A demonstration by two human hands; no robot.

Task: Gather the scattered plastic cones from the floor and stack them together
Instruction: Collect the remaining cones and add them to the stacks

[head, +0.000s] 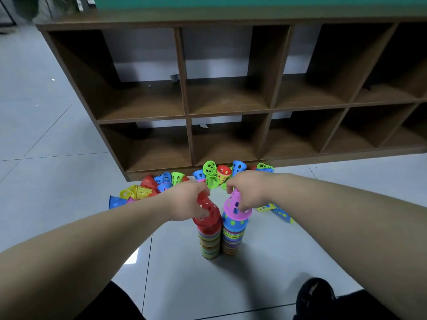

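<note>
Room: grey tiled floor (57,181) in front of a low wooden shelf unit (184,72) with open compartments.
Left hand (184,204): fingers curled around a red cone (209,213), which sits tilted on top of the left stack (209,245).
Right hand (248,191): fingertips pinch the narrow end of a pink cone (235,207), just above the blue cone (234,224) that tops the right stack (232,241).
Task's things: both stacks stand on the floor, touching side by side; the scattered cones (212,174) lie in a loose pile against the foot of the shelf unit, and some more lie to the right of the stacks.
Step in hand: I judge that both hands are seating a cone on a stack.
How to do it well: bring each cone straight over its stack and press down evenly. The red one should be made level first, because a tilted cone can push the tall stack sideways against its neighbour.
Containers: the compartments show only a few small scraps; I see no cone inside them.
</note>
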